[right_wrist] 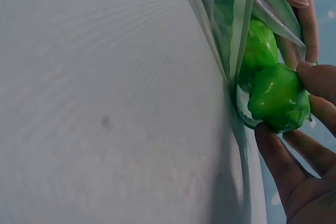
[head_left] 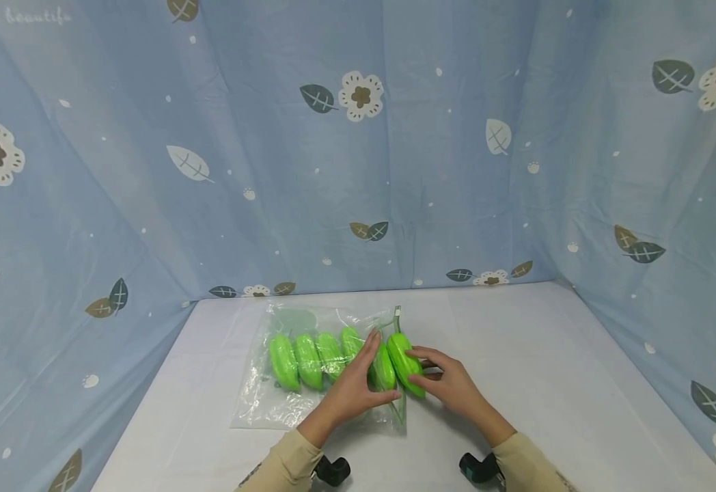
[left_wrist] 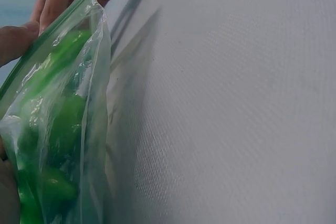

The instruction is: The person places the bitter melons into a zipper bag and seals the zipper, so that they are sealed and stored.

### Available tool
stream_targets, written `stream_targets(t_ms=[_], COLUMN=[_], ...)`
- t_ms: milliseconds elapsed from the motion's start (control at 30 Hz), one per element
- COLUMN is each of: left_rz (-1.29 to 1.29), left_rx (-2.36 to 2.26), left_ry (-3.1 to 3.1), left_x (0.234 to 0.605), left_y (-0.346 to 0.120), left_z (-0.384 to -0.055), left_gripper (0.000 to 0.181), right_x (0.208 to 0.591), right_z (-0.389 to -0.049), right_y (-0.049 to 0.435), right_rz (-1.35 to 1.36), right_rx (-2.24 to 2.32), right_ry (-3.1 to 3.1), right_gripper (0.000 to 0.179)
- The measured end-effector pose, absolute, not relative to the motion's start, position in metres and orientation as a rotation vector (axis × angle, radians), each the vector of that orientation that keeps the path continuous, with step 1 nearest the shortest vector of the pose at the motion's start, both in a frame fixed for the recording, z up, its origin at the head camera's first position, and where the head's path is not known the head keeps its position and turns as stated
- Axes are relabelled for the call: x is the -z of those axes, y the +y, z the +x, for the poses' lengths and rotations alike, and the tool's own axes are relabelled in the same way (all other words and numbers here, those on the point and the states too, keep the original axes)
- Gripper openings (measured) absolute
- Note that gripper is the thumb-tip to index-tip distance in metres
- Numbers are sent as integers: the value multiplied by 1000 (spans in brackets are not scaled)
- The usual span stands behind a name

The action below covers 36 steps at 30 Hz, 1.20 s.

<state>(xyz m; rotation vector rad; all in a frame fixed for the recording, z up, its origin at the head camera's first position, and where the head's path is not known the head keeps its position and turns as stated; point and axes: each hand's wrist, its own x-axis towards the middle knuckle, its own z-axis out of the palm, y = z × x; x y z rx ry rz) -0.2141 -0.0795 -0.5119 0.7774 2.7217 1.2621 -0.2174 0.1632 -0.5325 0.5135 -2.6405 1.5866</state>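
In the head view a clear zip bag (head_left: 253, 413) lies on the table, its mouth towards the right. Several long, bright green fruits or vegetables (head_left: 283, 362), exact kind unclear, lie side by side inside. My left hand (head_left: 354, 393) rests on the bag beside the mouth, thumb and fingers spread wide and touching its zip edge (left_wrist: 47, 43). With thumb and fingertips my right hand (head_left: 453, 389) holds one more green piece (head_left: 402, 362) at the mouth. Its lobed end (right_wrist: 278, 98) shows in the right wrist view, close against another piece (right_wrist: 258, 48) inside.
The table (head_left: 518, 342) has a white cover. A blue curtain (head_left: 284, 157) printed with leaves and flowers stands behind it and along both sides. Black devices (head_left: 333, 471) sit at both wrists, below the sleeves (head_left: 287, 461).
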Motion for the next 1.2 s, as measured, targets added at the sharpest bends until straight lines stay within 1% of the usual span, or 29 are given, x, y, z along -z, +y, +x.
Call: stream_targets(t_ms=[633, 867, 1200], left_rz=[788, 801, 816], left_rx=[-1305, -1332, -1334], left_ry=[2697, 2675, 2693], left_x=[514, 513, 512], left_y=[-78, -78, -78], left_z=[-215, -214, -214], left_gripper=[111, 110, 112], right_x=[532, 532, 533], right_z=[-219, -221, -224], right_y=[160, 156, 148], right_rz=[497, 577, 628], right_rx=[-1607, -1622, -1624], right_ry=[-2689, -2686, -2666], right_gripper=[49, 45, 46])
